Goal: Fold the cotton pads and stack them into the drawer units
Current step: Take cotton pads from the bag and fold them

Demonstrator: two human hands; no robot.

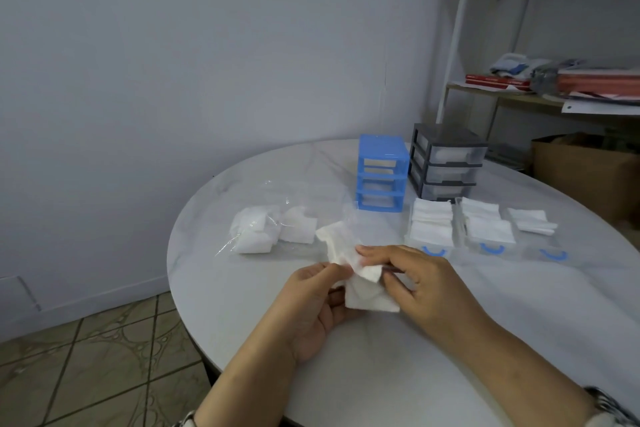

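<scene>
Cotton pad (367, 298) partly hidden by pinching left hand (318, 305), right hand (422, 284).

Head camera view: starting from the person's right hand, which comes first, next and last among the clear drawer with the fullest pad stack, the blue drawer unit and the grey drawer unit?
From the right hand:
1. The clear drawer packed with folded pads, just beyond the hand on the table.
2. The blue drawer unit, farther back and a little left.
3. The grey drawer unit, farthest, at the back right beside the blue one.
</scene>
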